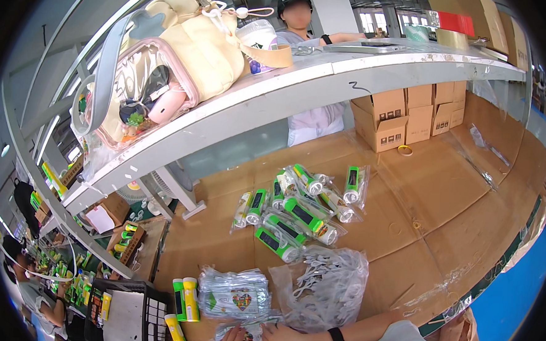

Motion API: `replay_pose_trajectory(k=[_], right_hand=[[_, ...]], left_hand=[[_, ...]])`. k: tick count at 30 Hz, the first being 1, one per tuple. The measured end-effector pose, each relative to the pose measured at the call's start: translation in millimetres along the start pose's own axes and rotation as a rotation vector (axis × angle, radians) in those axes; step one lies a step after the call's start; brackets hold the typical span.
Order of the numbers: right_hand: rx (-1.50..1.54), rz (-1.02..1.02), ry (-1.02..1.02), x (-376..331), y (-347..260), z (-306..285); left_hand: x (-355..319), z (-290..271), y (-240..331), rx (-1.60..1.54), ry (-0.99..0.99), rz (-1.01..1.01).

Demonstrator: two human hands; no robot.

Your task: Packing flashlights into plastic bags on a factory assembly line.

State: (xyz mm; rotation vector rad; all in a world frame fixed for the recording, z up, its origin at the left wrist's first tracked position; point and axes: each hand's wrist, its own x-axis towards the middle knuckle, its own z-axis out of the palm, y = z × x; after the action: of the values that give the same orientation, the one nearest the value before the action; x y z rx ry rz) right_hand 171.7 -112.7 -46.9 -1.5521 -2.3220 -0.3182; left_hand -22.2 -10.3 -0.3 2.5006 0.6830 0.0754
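So, using the strap bag (286, 295) as the landmark: the sleeves (252, 334) being handled are in a low pile just left of it and toward the person. The left hand (232, 340) is on the left part of that pile, and the right hand (281, 338) is on its right part, close by the bag. Fingers are bent over the plastic, but I honestly can't tell if either grip is pinching a sleeve or just lying on it.

The stack (214, 300) of more sleeves sits directly left of the bag. Looks slick and not squared up, so I'd guess a nudge from the knuckles could make it slump into the pile below. Thin plastic clings too, so two could easily come up together.

The right forearm (370, 327) lies right along the bag's near side. One careless elbow or that wristband (337, 339) catching the film could tip out pale straps.

Further left of the bag, past the stack, three bare tubes (190, 299) lie on the counter (405, 239). They're round, so a bump might roll one toward the crate (157, 316).
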Motion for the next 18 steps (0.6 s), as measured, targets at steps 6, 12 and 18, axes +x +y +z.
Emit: replay_pose_trajectory(k=[6, 12, 18], right_hand=[[0.153, -0.078, -0.022, 10, -10, 9], [0.15, -0.085, 0.014, 8, -9, 13], [0.185, -0.047, 0.06, 8, -4, -11]], left_hand=[[-5, 7, 8, 0.218, 0.11, 0.102], [-4, 4, 33, 0.151, -0.021, 0.113], [10, -3, 20, 0.138, 0.045, 0.212]])
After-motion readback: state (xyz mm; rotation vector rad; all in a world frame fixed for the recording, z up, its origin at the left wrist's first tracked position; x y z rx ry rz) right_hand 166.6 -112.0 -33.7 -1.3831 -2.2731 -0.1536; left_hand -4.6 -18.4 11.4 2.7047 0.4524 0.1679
